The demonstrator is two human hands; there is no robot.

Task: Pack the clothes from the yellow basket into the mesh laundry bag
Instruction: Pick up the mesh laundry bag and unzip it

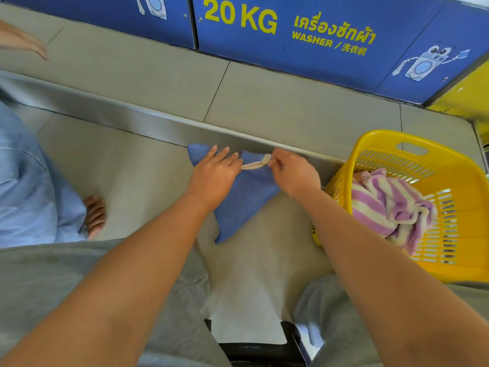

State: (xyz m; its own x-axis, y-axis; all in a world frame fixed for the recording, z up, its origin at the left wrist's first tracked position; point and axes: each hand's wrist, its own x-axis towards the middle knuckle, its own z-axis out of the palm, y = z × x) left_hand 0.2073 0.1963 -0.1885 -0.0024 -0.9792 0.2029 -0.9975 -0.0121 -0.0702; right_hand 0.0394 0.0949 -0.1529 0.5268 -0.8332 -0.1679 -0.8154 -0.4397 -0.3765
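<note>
Left hand (214, 170) presses flat on a limp blue mesh laundry bag (246, 200) on the floor; right hand (293, 172) pinches its cream trim (255, 164). Soft, likely light striped clothes (389, 205) lie in the yellow basket (383, 137) beside it.

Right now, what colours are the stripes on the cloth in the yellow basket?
Purple and cream stripes; the cloth shows best in the head view.

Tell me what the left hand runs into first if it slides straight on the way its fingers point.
The left hand lies flat on the mesh laundry bag, fingers pointing away from the person. Past the bag's far edge, the grey metal strip likely comes first; its height is unclear.
</note>
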